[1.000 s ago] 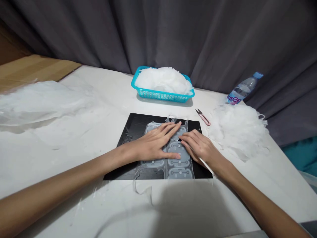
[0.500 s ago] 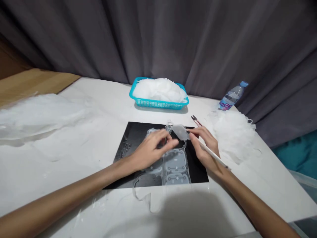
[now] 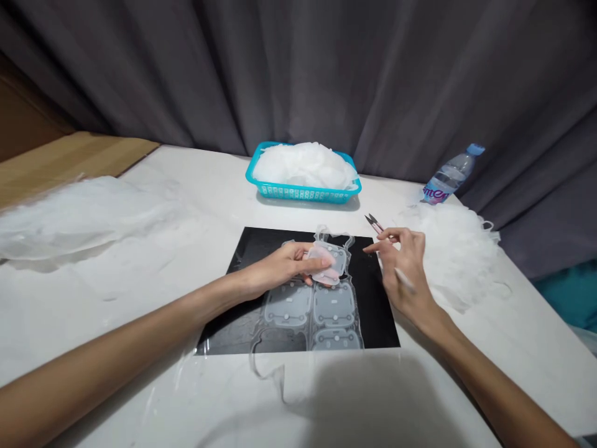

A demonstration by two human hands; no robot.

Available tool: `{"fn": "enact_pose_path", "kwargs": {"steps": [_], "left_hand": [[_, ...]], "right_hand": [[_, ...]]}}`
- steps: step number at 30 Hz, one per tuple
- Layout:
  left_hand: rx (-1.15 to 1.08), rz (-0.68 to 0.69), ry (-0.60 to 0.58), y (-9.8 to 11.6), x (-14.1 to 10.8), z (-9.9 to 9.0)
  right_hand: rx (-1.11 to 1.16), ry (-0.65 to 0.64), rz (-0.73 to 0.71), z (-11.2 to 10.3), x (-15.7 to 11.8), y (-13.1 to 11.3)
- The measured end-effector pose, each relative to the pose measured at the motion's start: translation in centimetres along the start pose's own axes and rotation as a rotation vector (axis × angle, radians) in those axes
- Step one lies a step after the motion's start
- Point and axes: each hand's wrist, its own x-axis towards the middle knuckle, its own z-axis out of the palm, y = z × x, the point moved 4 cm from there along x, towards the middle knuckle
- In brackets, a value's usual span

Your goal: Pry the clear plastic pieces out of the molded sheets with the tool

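Between its thumb and fingers, my left hand [image 3: 291, 264] holds a translucent rounded-square piece [image 3: 339, 261] above the black mat [image 3: 377, 311]. Under and in front of it, a clear sheet of similar pieces [image 3: 288, 303] lies on the mat, with a thin loose strip trailing over the near edge. My right hand [image 3: 403, 264] is at the mat's right side, apart from the piece, its index finger stretched to the left. It holds a white pen-like tool [image 3: 405, 281], partly hidden by the hand. Small dark-tipped snips [image 3: 374, 224] lie just beyond the right hand.
At the back stands a blue basket [image 3: 303, 193] heaped with white translucent material. More such material [image 3: 459, 255] is piled at the right, below a tilted water bottle [image 3: 452, 175]. A plastic bag [image 3: 88, 214] and cardboard [image 3: 84, 155] are at the left.
The translucent piece, earlier at my right hand's fingertips, is now in my left hand. My right hand has moved right, away from it, and the tool has turned in its grip.
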Motion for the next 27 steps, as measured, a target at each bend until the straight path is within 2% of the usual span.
{"fn": "enact_pose_path", "kwargs": {"steps": [2,6,11,13,16,21,27], "left_hand": [[-0.013,-0.006,0.006,-0.1,0.1,0.0],[-0.064,-0.012,0.005,0.0,-0.1,0.1],[-0.041,-0.002,0.007,0.3,-0.3,0.1],[-0.048,0.009,-0.007,0.3,-0.3,0.3],[-0.117,0.007,0.002,0.4,-0.4,0.7],[-0.182,0.029,0.07,0.4,-0.4,1.2],[-0.164,0.074,0.089,0.4,-0.5,1.2]], "right_hand": [[-0.075,-0.061,-0.072,1.1,-0.5,0.0],[0.002,-0.273,-0.178,2.9,-1.7,-1.3],[-0.036,-0.293,-0.272,2.5,-1.8,-2.7],[-0.004,-0.351,-0.3,2.5,-1.8,-2.9],[0.099,-0.433,-0.285,2.5,-1.8,-3.0],[0.214,-0.456,-0.213,2.2,-1.6,-2.8],[0.259,-0.459,-0.161,1.9,-1.1,-2.1]]}}
